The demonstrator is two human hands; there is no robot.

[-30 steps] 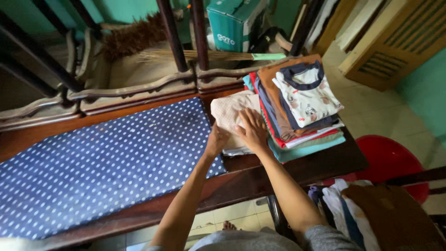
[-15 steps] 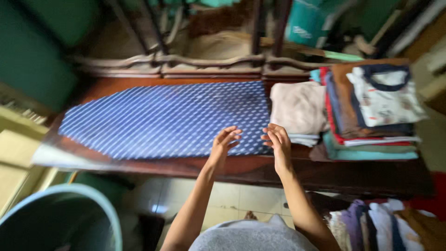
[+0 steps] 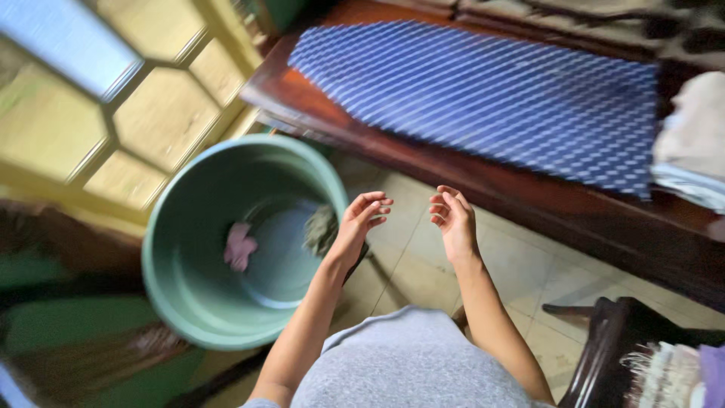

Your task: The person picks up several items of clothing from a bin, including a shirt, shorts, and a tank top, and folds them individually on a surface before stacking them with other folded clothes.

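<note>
From the head camera, the green bucket (image 3: 234, 242) served as the landmark. It stood on the tiled floor (image 3: 423, 257), and inside it lay a small pink cloth (image 3: 239, 247) on the bottom and a grey-green cloth (image 3: 321, 229) against the wall nearest the hands.

The left hand (image 3: 359, 225) hung just beside the bucket's rim, over its right edge, fingers loosely curled and holding nothing. The right hand (image 3: 453, 221) hovered further right of the bucket, above the floor, also loosely open and empty, palm turned toward the other hand.

Beyond the bucket and to its right ran the dark wooden counter (image 3: 529, 193), carrying the blue dotted pad (image 3: 483, 91). At the counter's far right end, well apart from the bucket, the edge of a folded pale garment (image 3: 695, 136) showed.

A second ago both hands had pressed on that folded garment next to a stack of folded clothes; half a second ago they had lifted off and floated empty over the pad. Now the view had swung away from the stack to the bucket, and the hands had left the counter altogether. The folded piece seemed finished with, and the cloths in the bucket lay nearest the empty hands.
</note>
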